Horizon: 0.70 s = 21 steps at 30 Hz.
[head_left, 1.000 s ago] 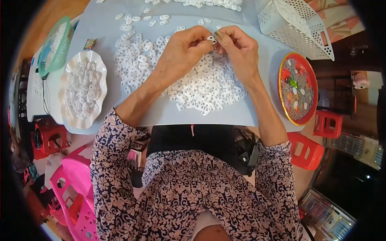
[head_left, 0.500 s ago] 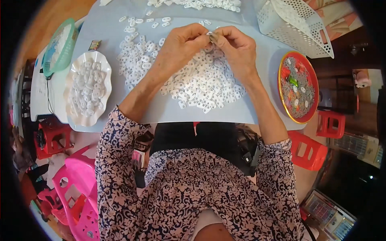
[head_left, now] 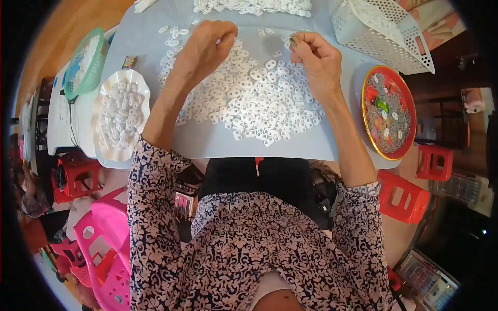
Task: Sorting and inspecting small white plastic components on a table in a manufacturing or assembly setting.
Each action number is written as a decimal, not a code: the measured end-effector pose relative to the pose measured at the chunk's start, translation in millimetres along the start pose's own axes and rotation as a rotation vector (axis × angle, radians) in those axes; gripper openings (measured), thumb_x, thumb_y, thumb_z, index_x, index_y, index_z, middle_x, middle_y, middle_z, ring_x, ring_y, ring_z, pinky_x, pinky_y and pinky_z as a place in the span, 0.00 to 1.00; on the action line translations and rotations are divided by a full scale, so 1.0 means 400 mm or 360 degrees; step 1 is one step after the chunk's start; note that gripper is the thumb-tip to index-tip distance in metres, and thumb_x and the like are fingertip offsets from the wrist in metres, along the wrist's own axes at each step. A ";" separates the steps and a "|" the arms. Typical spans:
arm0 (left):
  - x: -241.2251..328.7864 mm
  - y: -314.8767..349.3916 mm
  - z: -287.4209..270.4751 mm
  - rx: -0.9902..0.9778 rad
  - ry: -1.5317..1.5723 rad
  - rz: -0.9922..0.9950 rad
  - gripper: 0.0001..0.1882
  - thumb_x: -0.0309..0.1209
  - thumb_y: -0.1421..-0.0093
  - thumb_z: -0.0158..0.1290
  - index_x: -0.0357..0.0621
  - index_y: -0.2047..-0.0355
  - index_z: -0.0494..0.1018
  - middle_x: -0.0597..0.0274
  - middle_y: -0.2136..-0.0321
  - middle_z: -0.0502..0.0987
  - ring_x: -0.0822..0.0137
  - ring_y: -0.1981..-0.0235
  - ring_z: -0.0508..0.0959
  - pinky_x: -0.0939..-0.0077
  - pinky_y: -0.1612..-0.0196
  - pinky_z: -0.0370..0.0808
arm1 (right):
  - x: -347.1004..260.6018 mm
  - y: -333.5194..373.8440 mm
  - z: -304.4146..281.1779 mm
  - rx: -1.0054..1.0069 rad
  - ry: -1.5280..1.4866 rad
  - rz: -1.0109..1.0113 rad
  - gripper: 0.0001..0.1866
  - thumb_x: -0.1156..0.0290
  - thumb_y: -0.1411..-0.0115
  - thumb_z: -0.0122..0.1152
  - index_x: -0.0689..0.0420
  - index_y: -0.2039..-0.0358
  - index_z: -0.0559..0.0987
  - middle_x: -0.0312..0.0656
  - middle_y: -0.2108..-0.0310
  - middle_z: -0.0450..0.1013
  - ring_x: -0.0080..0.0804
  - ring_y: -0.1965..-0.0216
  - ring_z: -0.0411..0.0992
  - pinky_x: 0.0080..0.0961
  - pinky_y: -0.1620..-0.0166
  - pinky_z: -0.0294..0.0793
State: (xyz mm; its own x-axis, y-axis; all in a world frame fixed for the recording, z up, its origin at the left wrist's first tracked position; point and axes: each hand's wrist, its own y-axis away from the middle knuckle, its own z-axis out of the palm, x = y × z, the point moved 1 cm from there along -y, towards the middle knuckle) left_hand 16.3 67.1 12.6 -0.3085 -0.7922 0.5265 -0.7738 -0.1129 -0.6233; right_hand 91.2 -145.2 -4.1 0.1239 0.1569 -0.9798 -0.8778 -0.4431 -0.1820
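My left hand [head_left: 207, 52] hovers over the upper left of a pile of small white plastic pieces with holes [head_left: 275, 106]. Its fingers are curled closed, and anything inside them is hidden. Off to the right, above the pile's upper right edge, my right hand [head_left: 322, 65] pinches thumb against fingers. The thumbnail looks dark; whatever sits at those fingertips is too small to make out. The two hands are apart. Left of the pile, a white wavy-edged dish [head_left: 147, 96] holds similar white oval pieces. A red round tray with a gold rim [head_left: 364, 111] lies to the right, filled with small grey parts.
A white perforated basket [head_left: 358, 39] stands at the far right of the grey table [head_left: 207, 147]. More white pieces [head_left: 254, 6] lie at the far edge. A green basket [head_left: 101, 59] and a small colourful packet [head_left: 128, 62] are on the left. Red stools [head_left: 404, 199] and a pink chair [head_left: 111, 217] flank me.
My hands were together at the fingertips above the pile. They have since parted: the left moved left and up, the right slightly right.
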 end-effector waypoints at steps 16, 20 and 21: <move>0.055 0.021 0.047 -0.0552 -0.0217 0.0288 0.03 0.24 0.50 0.53 0.39 0.74 0.72 0.54 0.78 0.70 0.56 0.67 0.70 0.65 0.64 0.69 | 0.001 -0.001 0.004 -0.0032 0.0063 -0.0049 0.05 0.74 0.45 0.60 0.63 0.71 0.78 0.30 0.79 0.70 0.13 0.77 0.64 0.12 0.73 0.65; 0.022 -0.015 0.014 -0.0223 -0.0183 0.0156 0.03 0.22 0.48 0.50 0.38 0.78 0.68 0.54 0.80 0.69 0.56 0.72 0.69 0.66 0.67 0.67 | 0.002 -0.006 0.002 0.0001 0.0059 -0.0003 0.05 0.74 0.45 0.59 0.63 0.71 0.78 0.30 0.80 0.70 0.13 0.78 0.63 0.12 0.74 0.64; 0.013 -0.015 0.007 -0.0218 -0.0192 0.0155 0.03 0.22 0.48 0.50 0.38 0.78 0.68 0.54 0.80 0.69 0.56 0.72 0.69 0.66 0.67 0.67 | 0.002 -0.007 0.002 -0.0006 0.0055 -0.0008 0.05 0.74 0.45 0.59 0.63 0.71 0.78 0.30 0.80 0.70 0.13 0.78 0.63 0.12 0.74 0.64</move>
State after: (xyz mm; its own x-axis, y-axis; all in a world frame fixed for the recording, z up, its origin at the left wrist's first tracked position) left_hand 20.6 61.8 17.4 -0.3237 -0.8623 0.3893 -0.8140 0.0441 -0.5792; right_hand 93.5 -143.1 -4.4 0.1444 0.1285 -0.9811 -0.8754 -0.4457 -0.1872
